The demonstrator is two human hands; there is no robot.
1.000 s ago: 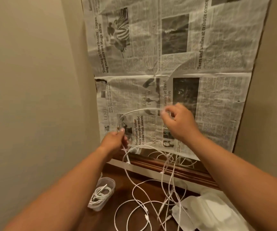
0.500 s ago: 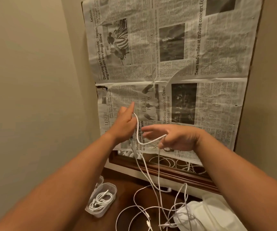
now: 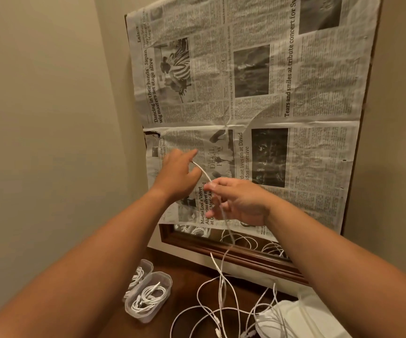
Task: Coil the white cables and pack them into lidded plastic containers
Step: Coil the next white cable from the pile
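At the near edge, a dark wooden table (image 3: 187,276) is seen, and a tangle of loose cables (image 3: 217,320) is spread over its middle. To the near left of the tangle, a clear container (image 3: 148,297) is set on the table without a lid, with a coiled white cable laid inside it. A second container (image 3: 141,272), also filled with coiled cable, is placed just behind it and touches it. At the near right corner, a pale plastic stack (image 3: 299,320) is lying, with some strands draped over its left edge; whether it is made of lids or boxes cannot be told. Above the table, both arms are raised. A white cable (image 3: 203,170) is stretched between the two hands. By the left hand (image 3: 177,174) it is held under the curled fingers, with the forefinger pointed out. By the right hand (image 3: 239,201) it is pinched between thumb and forefinger, while the other fingers are loosely spread and blurred. From the right hand the cable is let down to the tangle below. Farther back, a brown mirror frame (image 3: 233,252) is leaned against the wall (image 3: 50,118), and most of its glass is covered by sheets of newspaper (image 3: 270,106).
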